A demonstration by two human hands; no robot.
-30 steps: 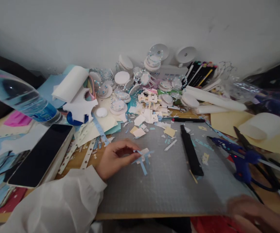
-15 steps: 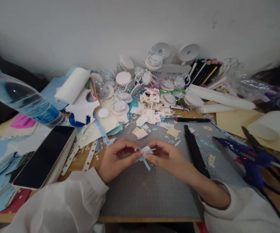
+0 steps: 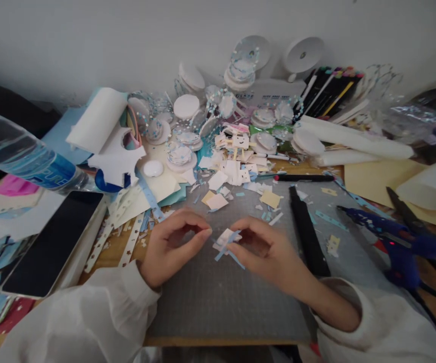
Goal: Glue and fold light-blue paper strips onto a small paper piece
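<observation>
Paper piece (image 3: 226, 239) partly hidden by right hand (image 3: 265, 252), fingers pinched on it; left hand (image 3: 170, 247) curled, fingers empty, just beside.

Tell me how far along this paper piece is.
Done, it seems: finished discs and little face squares lie piled by the wall. In hand: the right hand pinches a small white piece with blue strips; the left hand is just off it. Left: loose scraps on the cutting mat, glue gun lying unused.
</observation>
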